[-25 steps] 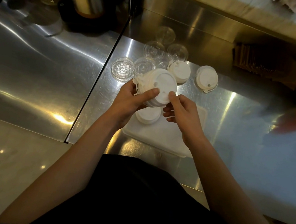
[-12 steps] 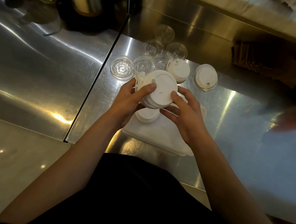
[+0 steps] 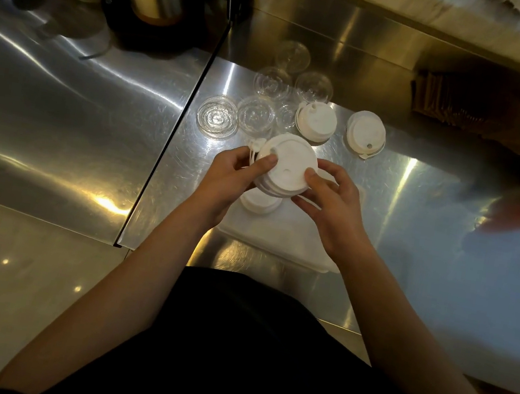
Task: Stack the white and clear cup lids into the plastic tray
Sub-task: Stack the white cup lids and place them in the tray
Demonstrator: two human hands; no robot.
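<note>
Both hands, left hand (image 3: 232,179) and right hand (image 3: 329,207), close their grip on a stack of white lids (image 3: 284,170) above the plastic tray (image 3: 283,234). Square the rims, apparently uneven, then lower beside the white lid already there (image 3: 259,202).

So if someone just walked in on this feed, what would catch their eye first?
Both hands, left hand and right hand, gripping a stack of white lids just above the plastic tray at centre. Behind them, two more white lid stacks and scattered clear lids sit on the steel counter.

Dim, glaring steel counter (image 3: 73,108), blurred right edge
</note>
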